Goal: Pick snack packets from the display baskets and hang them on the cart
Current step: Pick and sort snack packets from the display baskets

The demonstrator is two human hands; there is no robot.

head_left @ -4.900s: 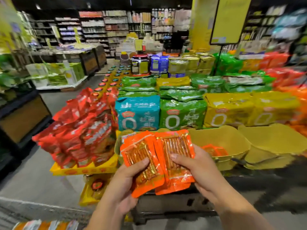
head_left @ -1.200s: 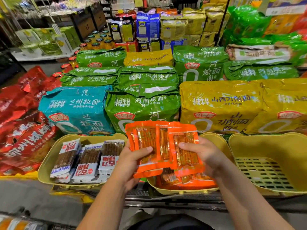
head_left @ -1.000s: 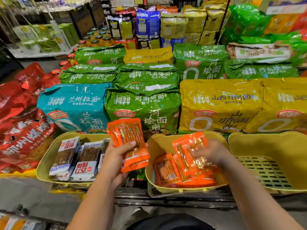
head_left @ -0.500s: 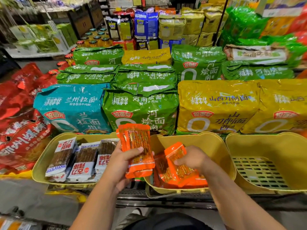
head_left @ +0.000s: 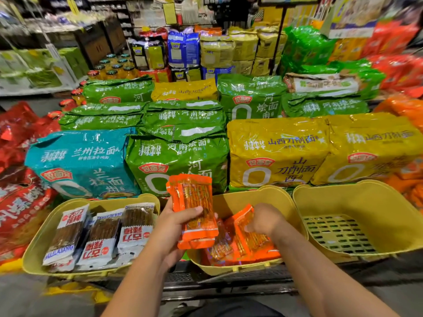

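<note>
My left hand [head_left: 176, 227] grips a small stack of orange snack packets [head_left: 194, 202], upright, just above the gap between two yellow baskets. My right hand [head_left: 265, 219] reaches down into the middle yellow basket [head_left: 265, 195], its fingers curled on an orange packet [head_left: 246, 221] that lies among more orange packets [head_left: 231, 250] at the basket's bottom. The left yellow basket [head_left: 39, 250] holds white and brown snack packets [head_left: 100, 236]. The cart is not in view.
A third yellow basket [head_left: 366, 202] on the right shows only its slotted floor. Behind the baskets stand large teal [head_left: 82, 161], green [head_left: 178, 156] and yellow [head_left: 277, 149] noodle packs. Red bags [head_left: 20, 197] pile up at the left. A dark rail [head_left: 229, 282] runs below the baskets.
My right hand split from the held stack and went down into the middle basket with some packets. My left hand kept its share and stayed raised.
</note>
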